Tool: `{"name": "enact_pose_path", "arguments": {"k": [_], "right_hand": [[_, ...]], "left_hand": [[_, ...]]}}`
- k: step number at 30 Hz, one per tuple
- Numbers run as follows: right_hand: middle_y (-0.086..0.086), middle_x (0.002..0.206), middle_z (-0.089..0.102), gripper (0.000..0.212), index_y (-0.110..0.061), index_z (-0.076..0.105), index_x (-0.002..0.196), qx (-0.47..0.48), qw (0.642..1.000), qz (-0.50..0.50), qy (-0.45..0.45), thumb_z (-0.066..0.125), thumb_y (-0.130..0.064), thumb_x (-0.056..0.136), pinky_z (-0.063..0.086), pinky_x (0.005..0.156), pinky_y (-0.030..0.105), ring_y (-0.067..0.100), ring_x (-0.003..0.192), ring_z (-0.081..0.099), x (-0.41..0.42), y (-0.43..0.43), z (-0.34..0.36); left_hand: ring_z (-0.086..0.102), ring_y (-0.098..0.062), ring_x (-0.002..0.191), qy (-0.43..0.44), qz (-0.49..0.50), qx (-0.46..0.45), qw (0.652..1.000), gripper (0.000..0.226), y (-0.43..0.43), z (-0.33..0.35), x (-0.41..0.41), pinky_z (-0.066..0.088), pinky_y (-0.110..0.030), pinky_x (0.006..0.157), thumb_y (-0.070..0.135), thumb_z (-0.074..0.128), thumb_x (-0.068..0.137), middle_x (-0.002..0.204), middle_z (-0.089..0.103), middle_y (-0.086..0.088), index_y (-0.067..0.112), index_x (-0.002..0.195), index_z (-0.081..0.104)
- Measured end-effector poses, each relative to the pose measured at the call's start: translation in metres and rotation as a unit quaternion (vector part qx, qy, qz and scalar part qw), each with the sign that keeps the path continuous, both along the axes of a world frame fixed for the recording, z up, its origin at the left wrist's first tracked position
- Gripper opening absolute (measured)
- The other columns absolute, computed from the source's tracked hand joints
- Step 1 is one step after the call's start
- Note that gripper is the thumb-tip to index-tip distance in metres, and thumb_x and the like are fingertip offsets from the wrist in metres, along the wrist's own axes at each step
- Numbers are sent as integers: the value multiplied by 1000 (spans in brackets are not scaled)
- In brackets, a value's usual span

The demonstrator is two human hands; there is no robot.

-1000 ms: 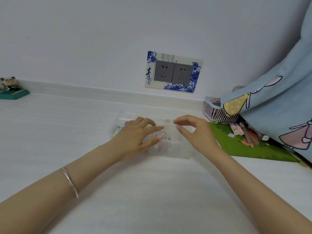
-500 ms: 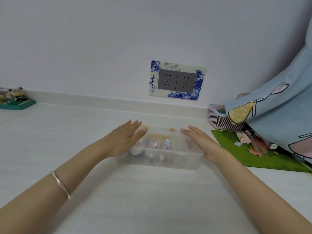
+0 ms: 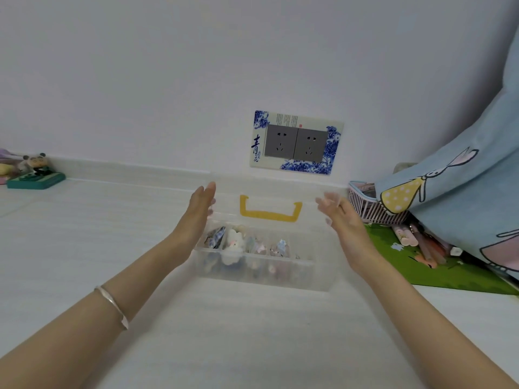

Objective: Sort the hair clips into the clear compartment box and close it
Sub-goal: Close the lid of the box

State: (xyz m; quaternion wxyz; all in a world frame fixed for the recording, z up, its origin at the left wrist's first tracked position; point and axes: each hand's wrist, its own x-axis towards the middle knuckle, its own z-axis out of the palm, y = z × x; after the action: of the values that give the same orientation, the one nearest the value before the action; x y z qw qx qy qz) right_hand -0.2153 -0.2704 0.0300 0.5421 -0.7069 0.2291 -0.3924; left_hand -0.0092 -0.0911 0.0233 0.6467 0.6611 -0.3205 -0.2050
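While both hands flank it, the clear compartment box (image 3: 264, 269) sits on the white tabletop (image 3: 252, 332), smooth with a faint woodgrain. Box is a rectangular, frosted-clear plastic tub; front wall faces the camera, below and between the two palms.

Clear lid (image 3: 269, 197) stands raised at the back, between the fingertips of both hands, nearly see-through, edges hard to trace. Yellow handle (image 3: 270, 213) on it: flat, squared U-shape, opaque plastic, midway between the hands.

Left hand (image 3: 196, 217): fingers straight and together, palm turned inward, against the left side of lid and box. Whether it actually grips the lid edge I cannot tell. Thin metal bangle (image 3: 113, 306) on that wrist.

Right hand (image 3: 341, 223): fingers loosely spread and slightly curled, at the lid's right edge; contact not clear either.

Hair clips (image 3: 234, 242) lie in the divided tray inside the box, just inboard of the left palm, stretching toward the right hand: small mixed shapes, white, blue and pink, details blurred.

Right of the right hand: green mat (image 3: 421, 265), pink slatted basket (image 3: 373, 211).
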Motion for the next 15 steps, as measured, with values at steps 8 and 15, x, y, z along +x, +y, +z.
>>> {"name": "enact_pose_path", "arguments": {"k": [8,15], "right_hand": [[-27,112,66,27,-40,70,96,-128,991,30,23,61,-52,73,34,100,14,-12,117,50,-26,19,-16],[-22,135,51,36,-47,67,106,-209,972,53,97,65,-53,71,20,102,11,-10,134,28,-38,28,-32]], "left_hand": [[54,15,106,-185,-75,-2,980,33,32,0,2,35,-15,91,61,52,79,109,66,28,39,97,70],[30,14,130,-326,-125,88,933,41,39,-8,1,26,-24,107,69,48,78,135,46,31,57,116,53]]}}
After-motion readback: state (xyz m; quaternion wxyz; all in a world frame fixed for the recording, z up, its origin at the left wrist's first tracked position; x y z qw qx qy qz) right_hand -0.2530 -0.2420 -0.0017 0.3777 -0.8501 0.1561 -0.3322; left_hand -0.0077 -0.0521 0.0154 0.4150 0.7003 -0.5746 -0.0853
